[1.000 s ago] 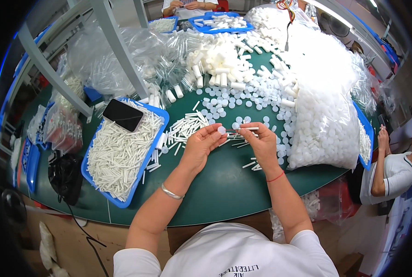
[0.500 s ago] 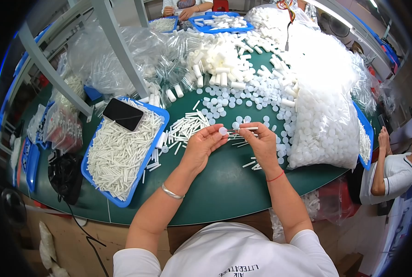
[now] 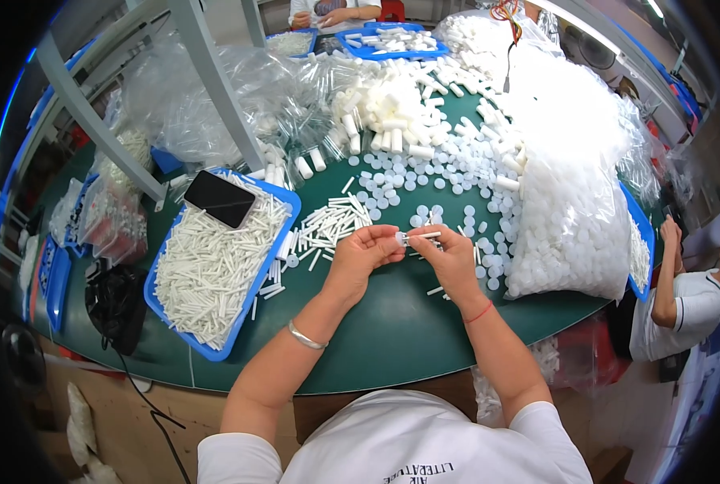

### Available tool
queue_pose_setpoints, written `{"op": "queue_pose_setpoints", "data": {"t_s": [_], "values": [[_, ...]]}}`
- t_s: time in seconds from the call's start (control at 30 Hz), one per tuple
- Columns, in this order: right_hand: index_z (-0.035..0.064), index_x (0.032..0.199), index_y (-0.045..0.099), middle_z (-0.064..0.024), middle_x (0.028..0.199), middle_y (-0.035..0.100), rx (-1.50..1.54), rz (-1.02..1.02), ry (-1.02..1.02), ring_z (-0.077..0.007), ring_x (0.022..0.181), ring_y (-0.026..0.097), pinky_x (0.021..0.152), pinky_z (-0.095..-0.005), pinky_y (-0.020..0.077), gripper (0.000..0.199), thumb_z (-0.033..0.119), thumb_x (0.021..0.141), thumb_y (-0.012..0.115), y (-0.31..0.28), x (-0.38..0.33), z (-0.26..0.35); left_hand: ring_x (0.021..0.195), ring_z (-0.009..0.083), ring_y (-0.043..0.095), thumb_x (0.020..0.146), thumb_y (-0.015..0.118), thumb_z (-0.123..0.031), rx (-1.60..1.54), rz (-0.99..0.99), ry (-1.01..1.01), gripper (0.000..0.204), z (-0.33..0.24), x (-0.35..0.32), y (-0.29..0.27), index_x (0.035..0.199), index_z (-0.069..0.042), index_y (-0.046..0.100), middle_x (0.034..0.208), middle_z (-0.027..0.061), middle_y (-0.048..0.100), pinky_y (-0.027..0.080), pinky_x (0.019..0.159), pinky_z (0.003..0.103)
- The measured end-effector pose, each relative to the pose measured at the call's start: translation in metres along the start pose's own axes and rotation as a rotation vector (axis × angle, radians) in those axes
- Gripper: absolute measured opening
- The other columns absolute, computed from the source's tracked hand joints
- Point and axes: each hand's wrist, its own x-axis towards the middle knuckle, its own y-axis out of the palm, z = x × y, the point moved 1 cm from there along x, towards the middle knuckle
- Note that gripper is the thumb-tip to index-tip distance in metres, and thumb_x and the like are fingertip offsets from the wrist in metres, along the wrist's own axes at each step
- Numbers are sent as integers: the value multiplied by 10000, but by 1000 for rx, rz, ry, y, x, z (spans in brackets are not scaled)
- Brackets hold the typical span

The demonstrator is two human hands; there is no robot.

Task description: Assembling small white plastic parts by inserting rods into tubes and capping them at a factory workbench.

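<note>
Between the thumb and fingers of my left hand point(image 3: 366, 256) is a small round translucent white cap point(image 3: 401, 239). My right hand point(image 3: 449, 260) pinches a thin white stick point(image 3: 426, 235), its left end against the cap. Both hands meet above the green table, fingertips almost touching. A heap of loose white sticks point(image 3: 328, 226) lies just beyond my left hand. Many matching caps point(image 3: 457, 173) are scattered past my right hand, and a few sticks lie partly hidden under its fingers.
At left, a blue tray point(image 3: 229, 343) full of sticks carries a black phone point(image 3: 219, 198). A large clear bag of caps point(image 3: 570, 234) stands right. White cylinders point(image 3: 388, 105) pile up behind, near a grey metal post point(image 3: 215, 89). Other people sit at the far side and right.
My hands have come closer together. The stick in my right hand, apart from the cap's face before, now meets the cap. The whole view has shifted slightly.
</note>
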Motion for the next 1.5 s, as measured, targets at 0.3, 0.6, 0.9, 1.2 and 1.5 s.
{"op": "queue_pose_setpoints", "data": {"t_s": [0.3, 0.6, 0.9, 1.2, 1.5], "values": [[-25, 956, 681, -49, 863, 669, 351, -78, 273, -92, 783, 608, 720, -206, 459, 182, 127, 856, 694, 1, 0, -2, 811, 111, 651, 824, 682, -2, 354, -93, 297, 167, 8, 7, 11, 986, 20, 647, 902, 68, 679, 525, 735, 217], [-20, 995, 654, -76, 923, 674, 500, -248, 273, -122, 815, 629, 759, -235, 494, 202, 142, 877, 678, -17, 12, -11, 789, 154, 654, 838, 696, -148, 480, 128, 385, 254, -20, 56, 23, 1046, -18, 632, 893, 83, 676, 525, 712, 273], [-6, 946, 569, -131, 934, 649, 471, -211, 233, -204, 832, 659, 783, -319, 539, 127, 101, 897, 618, -13, 14, 3, 896, 372, 599, 794, 704, -278, 1777, -398, 575, 358, -72, 180, -56, 996, -24, 553, 919, 179, 621, 490, 762, 452], [10, 970, 604, -83, 938, 646, 416, -262, 255, -162, 831, 642, 756, -288, 522, 199, 204, 954, 566, -22, 13, -5, 894, 371, 619, 746, 630, -20, 1901, -298, 438, 313, -59, 173, -48, 1031, 10, 505, 953, 224, 612, 527, 758, 438], [-14, 1012, 624, -91, 1033, 649, 422, -145, 264, -148, 834, 646, 792, -270, 519, 211, 177, 965, 549, -19, 11, -2, 906, 364, 607, 785, 624, -112, 1742, -248, 507, 194, -57, 181, -10, 948, -23, 571, 910, 197, 622, 501, 735, 452]]}}
